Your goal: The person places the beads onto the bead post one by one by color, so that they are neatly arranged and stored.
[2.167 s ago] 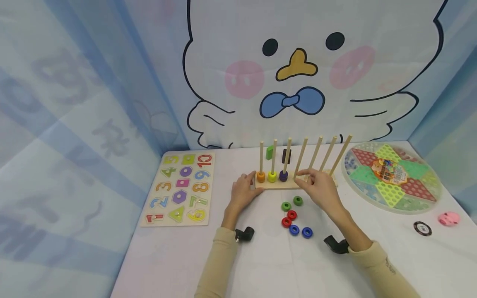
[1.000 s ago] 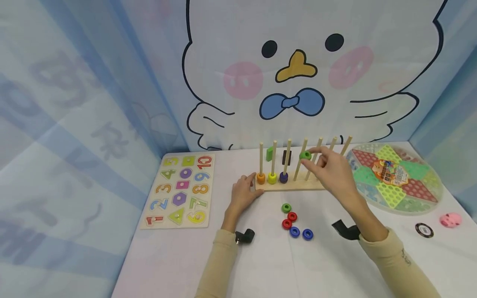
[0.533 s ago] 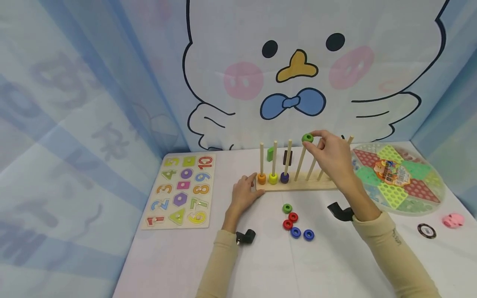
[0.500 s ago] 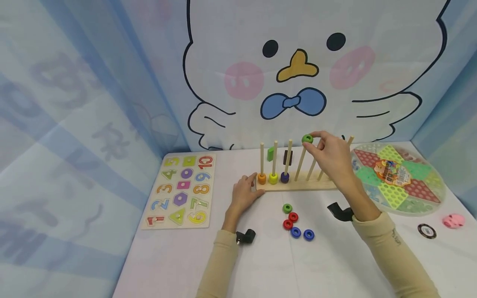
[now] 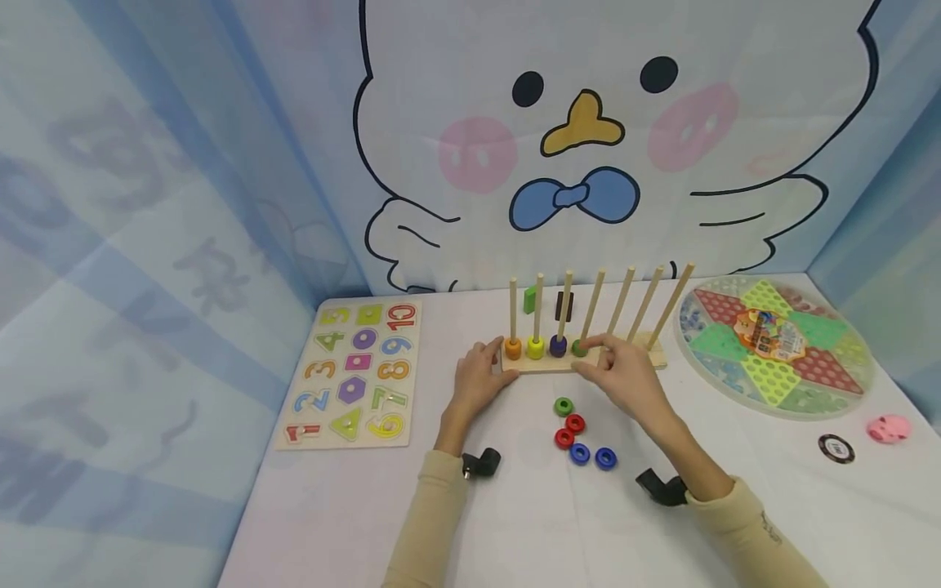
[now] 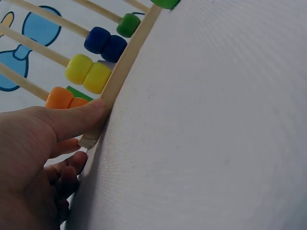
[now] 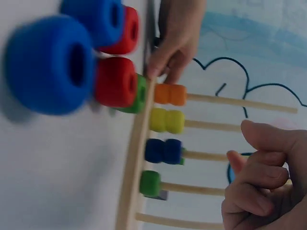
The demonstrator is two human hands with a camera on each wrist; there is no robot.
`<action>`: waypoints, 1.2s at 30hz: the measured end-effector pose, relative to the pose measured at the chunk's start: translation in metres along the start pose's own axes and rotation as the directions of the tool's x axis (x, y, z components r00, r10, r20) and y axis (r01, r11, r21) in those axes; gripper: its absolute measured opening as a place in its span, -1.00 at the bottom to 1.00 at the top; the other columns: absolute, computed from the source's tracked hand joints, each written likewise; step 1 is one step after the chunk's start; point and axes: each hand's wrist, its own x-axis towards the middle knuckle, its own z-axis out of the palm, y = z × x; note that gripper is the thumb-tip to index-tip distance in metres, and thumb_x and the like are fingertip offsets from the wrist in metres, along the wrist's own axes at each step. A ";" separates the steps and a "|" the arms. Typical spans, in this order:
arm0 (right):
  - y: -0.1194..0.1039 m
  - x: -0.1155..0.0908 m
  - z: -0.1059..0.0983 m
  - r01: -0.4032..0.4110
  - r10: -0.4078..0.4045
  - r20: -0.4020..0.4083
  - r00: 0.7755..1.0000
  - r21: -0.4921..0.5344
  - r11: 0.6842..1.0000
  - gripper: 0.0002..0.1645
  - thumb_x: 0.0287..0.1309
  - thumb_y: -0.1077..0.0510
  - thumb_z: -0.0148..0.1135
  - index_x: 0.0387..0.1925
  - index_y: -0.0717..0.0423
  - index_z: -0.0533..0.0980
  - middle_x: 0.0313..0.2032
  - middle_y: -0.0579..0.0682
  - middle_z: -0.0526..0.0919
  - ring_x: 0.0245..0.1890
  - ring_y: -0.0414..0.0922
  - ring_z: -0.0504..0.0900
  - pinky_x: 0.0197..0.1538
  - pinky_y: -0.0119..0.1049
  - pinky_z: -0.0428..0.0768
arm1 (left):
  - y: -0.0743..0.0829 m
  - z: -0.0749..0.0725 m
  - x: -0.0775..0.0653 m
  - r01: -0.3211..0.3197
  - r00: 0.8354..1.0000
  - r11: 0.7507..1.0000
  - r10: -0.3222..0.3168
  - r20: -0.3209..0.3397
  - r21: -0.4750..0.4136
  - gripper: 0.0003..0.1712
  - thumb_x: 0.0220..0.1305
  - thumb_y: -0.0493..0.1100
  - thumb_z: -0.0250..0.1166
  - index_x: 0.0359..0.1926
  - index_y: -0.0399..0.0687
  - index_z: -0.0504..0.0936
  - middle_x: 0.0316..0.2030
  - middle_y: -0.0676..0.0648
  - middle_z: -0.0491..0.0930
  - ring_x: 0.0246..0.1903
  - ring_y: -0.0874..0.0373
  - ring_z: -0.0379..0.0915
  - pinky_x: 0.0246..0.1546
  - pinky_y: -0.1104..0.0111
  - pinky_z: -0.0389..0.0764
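Observation:
A wooden peg stand (image 5: 547, 367) with a row of upright pegs sits before me. My left hand (image 5: 478, 380) grips its left end, thumb on the base's front edge in the left wrist view. From the left, pegs carry paired orange beads (image 7: 170, 94), yellow beads (image 7: 167, 120) and dark blue beads (image 7: 163, 151). One green bead (image 7: 150, 183) sits at the foot of the fourth peg. My right hand (image 5: 625, 377) is beside that bead with nothing held; the right wrist view shows loosely bent fingers apart from it. The remaining pegs bear no beads.
Loose green (image 5: 563, 407), red (image 5: 575, 423) and blue beads (image 5: 606, 458) lie in front of the stand. A number puzzle board (image 5: 350, 373) lies left, a round game board (image 5: 775, 347) right. Green (image 5: 529, 300) and dark blocks (image 5: 564, 306) stand behind the pegs.
My right hand lifted a green bead to the top of the fourth peg, then came down. The bead now sits at that peg's foot, released. The left hand stayed on the stand.

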 end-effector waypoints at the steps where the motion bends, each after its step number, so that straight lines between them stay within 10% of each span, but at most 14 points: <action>1: 0.004 -0.002 0.006 -0.033 0.033 0.053 0.998 -0.002 0.999 -0.57 0.09 0.02 0.36 -0.05 0.15 0.55 -0.75 -0.10 0.37 -0.74 -0.16 0.28 -0.65 -0.33 0.23 | 0.000 0.000 0.000 -0.002 1.000 1.000 0.002 -0.001 -0.004 -0.19 0.09 0.18 0.37 0.32 0.01 0.38 -0.34 0.06 0.40 -0.38 0.18 0.26 -0.32 0.34 0.21; 8: 0.024 -0.011 0.031 -0.123 0.133 0.245 0.960 -0.059 0.991 -0.54 -0.05 -0.03 0.43 -0.13 0.12 0.59 -0.76 -0.11 0.37 -0.73 -0.19 0.29 -0.63 -0.33 0.20 | 0.001 -0.001 0.003 -0.017 1.000 1.000 0.017 -0.001 -0.016 -0.19 0.10 0.18 0.36 0.33 0.02 0.37 -0.34 0.07 0.40 -0.39 0.19 0.25 -0.31 0.34 0.22; 19: 0.028 -0.010 0.041 -0.145 0.183 0.273 0.944 -0.152 0.978 -0.54 -0.07 -0.11 0.42 -0.18 0.09 0.60 -0.68 -0.12 0.50 -0.67 -0.16 0.40 -0.58 -0.29 0.27 | 0.001 -0.006 0.005 -0.013 1.000 1.000 0.013 -0.014 -0.012 -0.19 0.10 0.17 0.37 0.33 0.01 0.37 -0.35 0.07 0.39 -0.39 0.19 0.25 -0.31 0.33 0.23; 28: 0.019 -0.013 0.037 -0.096 0.134 0.185 0.973 -0.201 0.975 -0.53 -0.02 -0.15 0.36 -0.19 0.10 0.61 -0.68 -0.13 0.47 -0.67 -0.17 0.40 -0.60 -0.28 0.30 | 0.001 -0.004 0.002 -0.003 1.000 1.000 0.003 -0.008 -0.018 -0.20 0.10 0.17 0.37 0.32 0.01 0.38 -0.33 0.07 0.40 -0.39 0.19 0.25 -0.31 0.34 0.23; 36: -0.029 0.002 -0.013 0.044 -0.057 -0.048 0.997 -0.241 0.970 -0.50 0.06 -0.15 0.34 -0.17 0.18 0.61 -0.71 -0.09 0.41 -0.76 -0.16 0.30 -0.67 -0.30 0.25 | 0.001 -0.003 -0.001 0.001 1.000 1.000 -0.001 -0.003 -0.016 -0.20 0.09 0.17 0.37 0.32 0.01 0.38 -0.34 0.06 0.40 -0.39 0.19 0.25 -0.31 0.33 0.24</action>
